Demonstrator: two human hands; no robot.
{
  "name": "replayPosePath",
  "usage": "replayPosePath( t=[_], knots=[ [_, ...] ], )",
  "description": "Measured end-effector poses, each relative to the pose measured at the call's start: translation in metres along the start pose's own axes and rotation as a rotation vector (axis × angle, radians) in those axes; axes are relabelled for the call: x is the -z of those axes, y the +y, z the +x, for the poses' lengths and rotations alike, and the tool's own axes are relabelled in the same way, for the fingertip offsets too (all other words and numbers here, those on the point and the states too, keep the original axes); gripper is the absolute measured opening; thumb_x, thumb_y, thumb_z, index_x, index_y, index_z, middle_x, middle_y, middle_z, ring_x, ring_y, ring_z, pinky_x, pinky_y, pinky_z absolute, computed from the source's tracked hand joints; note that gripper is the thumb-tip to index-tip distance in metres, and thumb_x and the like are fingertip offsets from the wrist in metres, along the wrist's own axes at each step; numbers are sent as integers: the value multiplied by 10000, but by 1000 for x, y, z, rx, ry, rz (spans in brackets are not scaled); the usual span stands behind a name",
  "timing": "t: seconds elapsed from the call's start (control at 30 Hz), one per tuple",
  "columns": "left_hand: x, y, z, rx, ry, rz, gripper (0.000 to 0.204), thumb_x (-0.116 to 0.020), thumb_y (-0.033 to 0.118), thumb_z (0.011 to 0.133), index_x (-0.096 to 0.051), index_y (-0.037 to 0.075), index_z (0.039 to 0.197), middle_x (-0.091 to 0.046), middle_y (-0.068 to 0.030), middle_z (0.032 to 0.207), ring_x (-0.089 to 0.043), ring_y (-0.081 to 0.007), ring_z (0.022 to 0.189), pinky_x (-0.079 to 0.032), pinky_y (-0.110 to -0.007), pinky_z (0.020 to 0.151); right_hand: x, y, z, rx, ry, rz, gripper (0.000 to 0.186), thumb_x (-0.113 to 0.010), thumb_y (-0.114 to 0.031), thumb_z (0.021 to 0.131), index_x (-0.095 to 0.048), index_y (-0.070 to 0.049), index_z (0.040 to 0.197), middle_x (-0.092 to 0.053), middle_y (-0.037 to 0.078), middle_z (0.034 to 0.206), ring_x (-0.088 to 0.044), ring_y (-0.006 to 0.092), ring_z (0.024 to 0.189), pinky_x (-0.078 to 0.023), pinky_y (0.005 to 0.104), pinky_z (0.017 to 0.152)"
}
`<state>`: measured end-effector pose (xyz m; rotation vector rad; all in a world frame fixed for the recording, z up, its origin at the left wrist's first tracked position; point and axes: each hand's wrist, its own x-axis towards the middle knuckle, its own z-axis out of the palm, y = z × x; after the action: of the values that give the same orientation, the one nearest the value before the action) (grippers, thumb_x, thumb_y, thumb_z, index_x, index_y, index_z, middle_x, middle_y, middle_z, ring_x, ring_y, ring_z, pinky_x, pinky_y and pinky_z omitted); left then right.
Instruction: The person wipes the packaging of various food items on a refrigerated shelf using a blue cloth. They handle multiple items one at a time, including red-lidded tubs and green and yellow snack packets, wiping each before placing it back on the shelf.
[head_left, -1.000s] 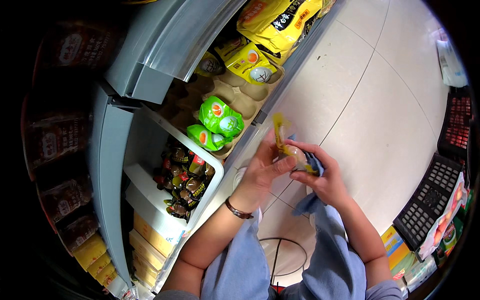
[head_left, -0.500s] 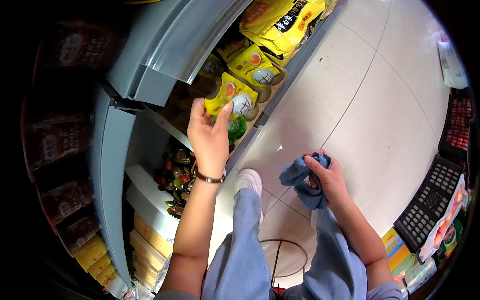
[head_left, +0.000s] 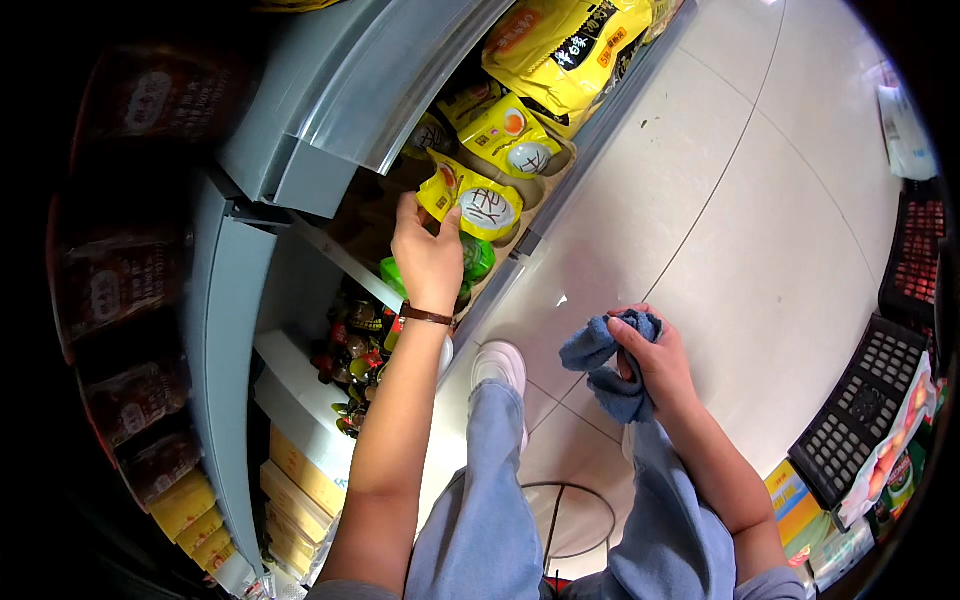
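Observation:
My left hand [head_left: 430,255] is closed on the lower edge of a yellow egg packet [head_left: 472,198], a small pouch with a pale egg showing in its window. The packet is over a moulded egg tray [head_left: 530,190] on the shelf. Just beyond it in the tray lies a second yellow packet [head_left: 512,138]. Green packets [head_left: 478,258] show beside my left wrist. Out over the floor, my right hand [head_left: 652,355] grips a crumpled blue cloth [head_left: 612,370], its fingers wrapped round it.
Large yellow bags [head_left: 560,60] fill the shelf's far end. Below are dark bottles [head_left: 355,350] and stacked yellow boxes [head_left: 300,480]. A grey shelf edge [head_left: 310,170] runs at left. Black plastic crates [head_left: 860,400] line the right side. A wire ring [head_left: 570,520] stands between my legs.
My left hand has turned and moved slightly up and right with the yellow packet, which now lies lower over the tray. More of the green packets shows. My right hand stays put.

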<state>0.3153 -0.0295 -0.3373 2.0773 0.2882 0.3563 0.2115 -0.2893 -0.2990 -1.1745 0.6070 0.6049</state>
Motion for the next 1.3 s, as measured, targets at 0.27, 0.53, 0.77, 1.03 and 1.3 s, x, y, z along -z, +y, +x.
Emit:
replayPosePath(
  t=[0.27, 0.53, 0.77, 1.03, 1.3],
  knots=[
    [-3, -2, 3, 147, -52, -196, 204, -637, -39, 844, -522, -11, 1011, -655, -90, 917, -628, -118, 820, -487, -260, 704, 2, 4, 3, 4, 26, 42, 227, -720, -249, 860, -608, -77, 958, -550, -20, 687, -454, 48, 498, -343, 208, 459],
    [13, 10, -7, 65, -46, 126, 536, -789, 60, 694, -522, -6, 1154, -631, -164, 1038, -627, -246, 956, -492, -349, 839, 10, -1, 4, -62, -179, 217, 360, -609, -287, 933, -549, -44, 1192, -608, 44, 780, -551, 98, 589, -397, 220, 471],
    [23, 84, -69, -56, -228, 9, 462, -682, 111, 873, -506, 14, 1289, -552, -117, 1258, -513, -196, 1171, -381, -333, 1016, 14, -16, 1, -69, -528, 511, 527, -401, -355, 1015, -352, -26, 1424, -544, 166, 1264, -643, 232, 951, -571, 297, 694],
    [13, 88, -80, 421, -675, -374, 305, -720, 320, 864, -593, 43, 868, -611, -17, 718, -563, -87, 676, -456, -228, 638, 8, -17, 3, 259, -246, -170, 391, -429, -331, 1023, -571, -6, 1187, -625, 103, 994, -581, 152, 882, -478, 286, 810],
    [27, 128, -76, 460, -761, -277, 285, -742, 264, 850, -570, 53, 931, -643, -22, 697, -582, -57, 622, -447, -214, 559, 40, -45, -12, 345, -231, -530, 314, -572, -258, 967, -566, 7, 799, -481, 36, 613, -409, 129, 596, -383, 289, 556]
  ],
)
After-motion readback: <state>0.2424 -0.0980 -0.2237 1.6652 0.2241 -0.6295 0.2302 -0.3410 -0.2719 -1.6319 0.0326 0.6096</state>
